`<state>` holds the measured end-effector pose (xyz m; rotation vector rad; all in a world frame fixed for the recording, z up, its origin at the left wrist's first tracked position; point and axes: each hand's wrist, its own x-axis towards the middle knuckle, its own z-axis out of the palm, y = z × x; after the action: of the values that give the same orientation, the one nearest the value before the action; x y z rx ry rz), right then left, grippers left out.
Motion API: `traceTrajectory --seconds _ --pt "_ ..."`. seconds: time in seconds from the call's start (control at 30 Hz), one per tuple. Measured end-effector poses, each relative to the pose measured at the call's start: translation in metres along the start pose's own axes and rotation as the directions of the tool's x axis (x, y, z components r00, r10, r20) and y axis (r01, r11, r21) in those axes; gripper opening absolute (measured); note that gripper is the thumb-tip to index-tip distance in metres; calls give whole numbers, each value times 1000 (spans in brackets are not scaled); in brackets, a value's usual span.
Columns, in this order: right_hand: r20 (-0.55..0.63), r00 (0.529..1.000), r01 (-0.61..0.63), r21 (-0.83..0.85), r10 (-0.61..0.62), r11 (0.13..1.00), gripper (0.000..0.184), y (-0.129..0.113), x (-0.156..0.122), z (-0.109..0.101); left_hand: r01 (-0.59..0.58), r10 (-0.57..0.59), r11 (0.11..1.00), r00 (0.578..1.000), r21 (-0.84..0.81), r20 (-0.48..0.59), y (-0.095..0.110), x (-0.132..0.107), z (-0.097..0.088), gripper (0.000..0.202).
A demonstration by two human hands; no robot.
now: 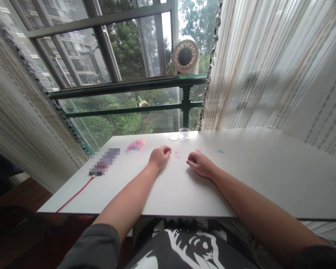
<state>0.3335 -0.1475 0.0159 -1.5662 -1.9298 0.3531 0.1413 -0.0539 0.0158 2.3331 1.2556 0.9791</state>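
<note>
My left hand [159, 157] rests on the white table [168, 186] with its fingers curled and the thumb and forefinger pinched together. Whatever those tips hold is too small to make out. Just right of them lie a few thin pink loops [177, 154], like small rubber bands. My right hand [201, 164] is curled on the table on the far side of these loops, its fingertips bent inward, and their contents are hidden. Behind its knuckles a small pink pile [198, 151] partly shows. A little blue pile [221, 151] lies farther right.
A multicoloured heap [136, 145] of tiny bits lies at the left. A clear round container [184, 133] and its apparent lid [174, 137] stand at the back edge. A blurred-out phone-like object [105, 161] has a red cable [74, 195] running over the table's front edge.
</note>
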Motion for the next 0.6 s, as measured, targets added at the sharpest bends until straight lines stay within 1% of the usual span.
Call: traceTrajectory --seconds 0.1,0.17,0.27,0.33,0.37,0.47,0.6 --pt "41 999 -14 -4 14 1000 12 0 -1 0 38 -40 999 996 -31 -82 -19 1 -19 22" --pt "61 998 -22 -15 23 1000 13 -1 -1 1 90 -92 996 985 -19 -143 -36 3 -33 23" --pt "74 997 -18 -27 20 999 13 -2 -2 1 262 -248 963 954 63 -165 -62 7 -51 23" --pt "78 997 -15 -32 17 999 12 -2 -2 0 378 -359 915 922 143 -144 -75 9 -55 26" --pt "80 997 -15 -34 18 999 12 -2 -2 0 416 -398 889 909 191 -124 -79 9 -56 29" --pt "89 996 -19 -33 22 999 12 -2 -2 -1 467 -471 824 879 320 -70 -81 9 -51 36" --pt "100 995 -17 -34 21 999 13 -2 -2 -1 480 -517 778 856 406 -21 -70 6 -45 42"
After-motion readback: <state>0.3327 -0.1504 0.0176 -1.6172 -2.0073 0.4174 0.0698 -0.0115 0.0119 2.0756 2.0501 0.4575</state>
